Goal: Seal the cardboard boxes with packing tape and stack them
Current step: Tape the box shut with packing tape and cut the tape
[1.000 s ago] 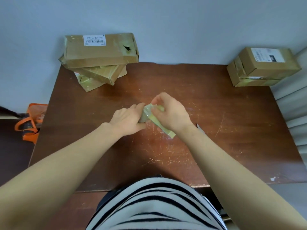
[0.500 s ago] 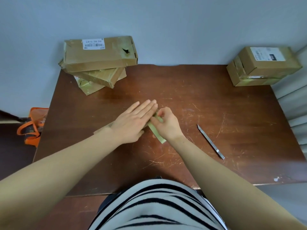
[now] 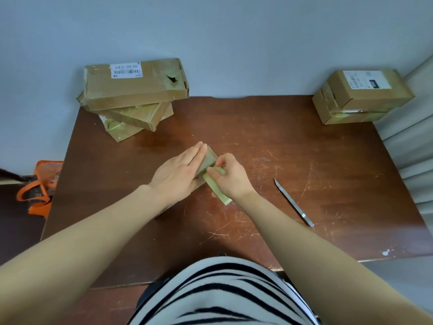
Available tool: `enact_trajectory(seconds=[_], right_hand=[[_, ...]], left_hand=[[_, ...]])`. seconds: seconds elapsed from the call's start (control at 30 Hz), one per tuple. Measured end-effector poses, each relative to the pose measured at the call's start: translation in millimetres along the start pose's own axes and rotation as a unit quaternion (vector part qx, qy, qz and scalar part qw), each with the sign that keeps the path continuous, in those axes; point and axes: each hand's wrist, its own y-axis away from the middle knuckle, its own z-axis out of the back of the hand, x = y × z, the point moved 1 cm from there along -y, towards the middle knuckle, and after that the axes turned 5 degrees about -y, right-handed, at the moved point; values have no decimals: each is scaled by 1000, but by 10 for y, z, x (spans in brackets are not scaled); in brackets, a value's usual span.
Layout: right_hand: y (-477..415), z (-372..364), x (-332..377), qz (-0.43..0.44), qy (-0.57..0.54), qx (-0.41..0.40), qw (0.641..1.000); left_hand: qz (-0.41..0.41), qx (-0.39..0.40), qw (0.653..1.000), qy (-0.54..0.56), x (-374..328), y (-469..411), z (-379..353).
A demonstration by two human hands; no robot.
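A small flat cardboard box [image 3: 209, 159] lies in the middle of the brown table [image 3: 304, 160], mostly hidden under my left hand [image 3: 179, 171], which presses flat on it with straight fingers. My right hand [image 3: 230, 175] pinches a strip of yellowish packing tape [image 3: 216, 188] at the box's right edge; the strip runs down toward me under my wrist. Three taped boxes [image 3: 134, 89] are stacked crookedly at the back left. Two more boxes [image 3: 358, 97] are stacked at the back right corner.
A slim metal utility knife [image 3: 294, 202] lies on the table right of my right hand. An orange bag [image 3: 38, 191] sits on the floor to the left. A wall stands behind the table, and a white panelled surface [image 3: 417, 146] flanks it on the right.
My left hand went from gripping the box to lying flat on it and slid forward. My right hand shifted onto the tape at the box's edge. The knife came into view.
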Motion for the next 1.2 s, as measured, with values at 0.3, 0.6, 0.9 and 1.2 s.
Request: enact_trajectory(seconds=[0.3,0.6,0.9,1.2], right_hand=[[66,210,163,21,-93,26,995],[-299,-166,299,51,-32,44,997],[-559,-259,335,2,-15,59,998],[205,-90,22,11,197,18,980]], left_hand=[[103,142,928,330,145,-79,113],[183,92,974,94,237,55,-181],[231,156,960,-23,-12,206,-602],[248,122,961,8,-21,226,-631]])
